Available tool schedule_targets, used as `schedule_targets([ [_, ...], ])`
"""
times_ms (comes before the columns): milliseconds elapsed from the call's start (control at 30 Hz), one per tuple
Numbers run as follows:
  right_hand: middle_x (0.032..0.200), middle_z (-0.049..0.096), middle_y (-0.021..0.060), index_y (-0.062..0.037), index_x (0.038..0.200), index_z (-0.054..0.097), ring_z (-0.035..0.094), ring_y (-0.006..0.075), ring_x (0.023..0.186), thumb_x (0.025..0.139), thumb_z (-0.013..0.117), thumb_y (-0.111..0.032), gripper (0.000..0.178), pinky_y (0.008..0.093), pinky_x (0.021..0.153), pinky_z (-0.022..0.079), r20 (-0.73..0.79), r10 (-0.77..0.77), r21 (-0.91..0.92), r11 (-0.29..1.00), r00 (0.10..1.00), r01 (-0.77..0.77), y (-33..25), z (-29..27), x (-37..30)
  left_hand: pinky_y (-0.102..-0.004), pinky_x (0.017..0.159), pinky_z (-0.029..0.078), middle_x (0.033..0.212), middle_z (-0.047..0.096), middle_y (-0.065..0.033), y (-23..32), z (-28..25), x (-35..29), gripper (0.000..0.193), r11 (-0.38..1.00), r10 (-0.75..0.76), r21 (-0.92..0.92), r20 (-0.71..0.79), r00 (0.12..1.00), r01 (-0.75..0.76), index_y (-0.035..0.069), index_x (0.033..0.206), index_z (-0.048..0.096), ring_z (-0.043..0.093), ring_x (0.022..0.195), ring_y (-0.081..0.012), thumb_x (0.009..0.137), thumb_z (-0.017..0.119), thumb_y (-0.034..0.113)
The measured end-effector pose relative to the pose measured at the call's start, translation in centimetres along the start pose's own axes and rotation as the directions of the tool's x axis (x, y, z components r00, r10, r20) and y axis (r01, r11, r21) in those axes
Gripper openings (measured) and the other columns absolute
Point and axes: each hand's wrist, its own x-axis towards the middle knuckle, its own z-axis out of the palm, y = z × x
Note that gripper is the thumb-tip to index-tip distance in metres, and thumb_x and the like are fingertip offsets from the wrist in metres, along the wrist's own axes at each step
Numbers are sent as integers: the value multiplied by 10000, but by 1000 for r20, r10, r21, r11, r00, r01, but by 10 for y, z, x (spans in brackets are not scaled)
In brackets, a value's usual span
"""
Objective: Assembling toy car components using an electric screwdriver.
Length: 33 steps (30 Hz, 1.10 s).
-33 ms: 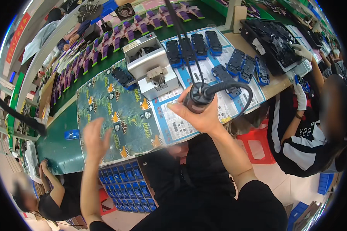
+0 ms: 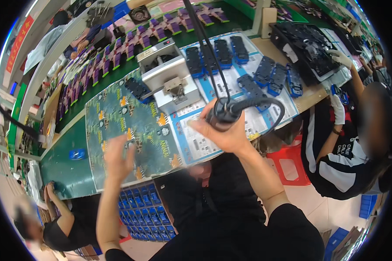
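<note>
My right hand (image 2: 228, 137) is wrapped around a black electric screwdriver (image 2: 222, 114) hanging on cords, with a thick black cable looping off to the right. Its tip is hidden beneath the hand. Over the patterned mat (image 2: 130, 108) hovers my left hand (image 2: 119, 158), slightly blurred, fingers apart and holding nothing. Left of the mat, a small blue toy car (image 2: 77, 154) rests on the green table. A silver screw feeder (image 2: 174, 85) stands ahead of my hands. Beside it lies one toy car with its black underside up (image 2: 138, 90).
Upturned blue cars (image 2: 222, 54) lie in groups on a printed sheet. A black bin (image 2: 307, 50) of dark parts stands at right, near a gloved co-worker (image 2: 339, 152). Purple parts (image 2: 140, 36) line a belt behind. Below the table sits a tray of blue cars (image 2: 143, 213).
My left hand has moved right and slightly down. The blue car on the green table sits a little farther from the mat's edge. My right hand keeps its grip on the screwdriver.
</note>
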Motion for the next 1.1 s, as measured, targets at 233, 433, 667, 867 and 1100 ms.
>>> schedule_targets([
  [233, 739, 579, -21, -24, 793, 594, 515, 53, 688, 762, 841, -160, 283, 240, 612, 424, 73, 5, 99, 995, 997, -12, -29, -28, -44, -403, 694, 493, 973, 605, -163, 172, 146, 141, 285, 788, -96, -616, -152, 984, -19, -9, 1127, 591, 624, 811, -319, 860, 659, 61],
  [433, 725, 610, -5, -28, 802, 606, 558, 65, 684, 791, 826, -118, 238, 228, 611, 443, 64, 124, 128, 983, 990, -132, -54, -52, -65, -362, 661, 531, 904, 693, -186, 207, 194, 215, 639, 853, -108, -411, 464, 879, 322, -56, 912, 653, 687, 768, -258, 702, 812, 527],
  [667, 741, 622, 5, -28, 822, 629, 580, 80, 715, 774, 836, -121, 232, 247, 641, 456, 38, 69, 150, 986, 997, -74, -58, -54, -59, -293, 747, 527, 907, 658, -79, 206, 160, 176, 506, 368, -216, -851, 314, 925, 375, -22, 1078, 570, 642, 817, -163, 697, 866, 135],
  [867, 687, 590, 2, -33, 794, 626, 546, 67, 611, 756, 821, -65, 202, 226, 561, 406, 29, 118, 124, 985, 993, -120, -64, -51, -48, -299, 789, 530, 947, 648, -46, 135, 67, 85, 294, 56, -518, -991, 74, 852, 120, 40, 1096, 585, 640, 837, -140, 836, 721, 41],
  [1100, 591, 485, 82, -16, 907, 478, 497, 179, 473, 878, 614, -103, 164, 321, 473, 459, -48, -268, 223, 936, 962, 272, -39, 0, 12, -371, 712, 588, 930, 678, -135, 75, 72, 10, 408, -410, -557, -870, 476, 680, 273, -21, 1055, 589, 690, 776, -239, 987, 555, 380],
])
